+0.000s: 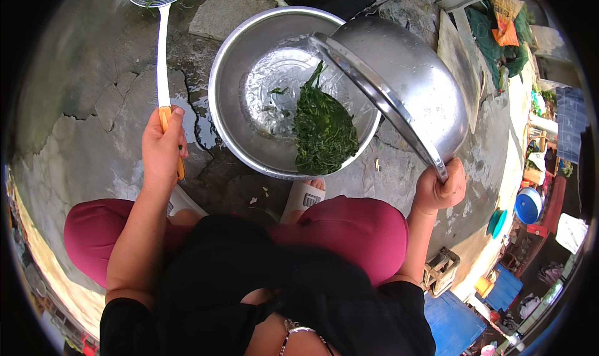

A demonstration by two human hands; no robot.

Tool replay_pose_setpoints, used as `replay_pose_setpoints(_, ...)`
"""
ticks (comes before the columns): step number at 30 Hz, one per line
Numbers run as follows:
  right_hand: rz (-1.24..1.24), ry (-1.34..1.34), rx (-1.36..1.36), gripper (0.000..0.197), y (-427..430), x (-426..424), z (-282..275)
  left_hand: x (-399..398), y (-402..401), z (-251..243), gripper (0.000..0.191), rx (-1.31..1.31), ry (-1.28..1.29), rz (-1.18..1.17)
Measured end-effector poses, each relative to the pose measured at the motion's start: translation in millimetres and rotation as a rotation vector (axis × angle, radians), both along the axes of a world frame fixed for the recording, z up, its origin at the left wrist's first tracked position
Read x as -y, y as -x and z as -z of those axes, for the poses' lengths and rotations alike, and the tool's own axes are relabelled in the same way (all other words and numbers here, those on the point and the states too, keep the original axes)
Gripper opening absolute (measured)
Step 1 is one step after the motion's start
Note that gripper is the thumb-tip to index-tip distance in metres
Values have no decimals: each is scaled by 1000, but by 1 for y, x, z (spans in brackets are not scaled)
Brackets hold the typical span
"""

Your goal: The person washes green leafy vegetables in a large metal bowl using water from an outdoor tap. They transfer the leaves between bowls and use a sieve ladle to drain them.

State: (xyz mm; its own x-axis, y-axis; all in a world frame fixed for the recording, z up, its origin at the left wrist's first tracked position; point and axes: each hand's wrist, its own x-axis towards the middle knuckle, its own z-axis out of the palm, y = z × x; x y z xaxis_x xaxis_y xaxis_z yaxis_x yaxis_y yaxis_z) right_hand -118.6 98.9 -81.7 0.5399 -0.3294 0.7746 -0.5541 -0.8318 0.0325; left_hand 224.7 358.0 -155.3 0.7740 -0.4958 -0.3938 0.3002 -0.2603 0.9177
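My left hand (164,143) is closed on the wooden grip of a wire skimmer (162,52), whose round mesh head lies at the top edge with green bits on it. My right hand (440,185) grips the rim of a metal bowl (407,70), tipped on its side over the right part of a wide metal basin (234,145). A clump of wet, dark green leaves (325,126) is at the basin's near right side, below the tilted bowl. A few loose leaf pieces (279,90) show over the basin's shiny bottom.
Cracked, wet concrete (117,108) surrounds the basin, with a flat stone slab (229,12) behind it. My knees and slippers (304,199) are close to its near side. To the right are a small stool (441,271), a blue-topped surface (451,323) and a blue-and-white tub (529,205).
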Motion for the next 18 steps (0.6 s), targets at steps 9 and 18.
replay_pose_setpoints(9,387,-761,566,14,36,41,-6,16,9,-9,15,-21,-20,7)
replay_pose_setpoints(18,247,-1506,996,27,-3,61,78,10,9,-1,16,33,-43,59)
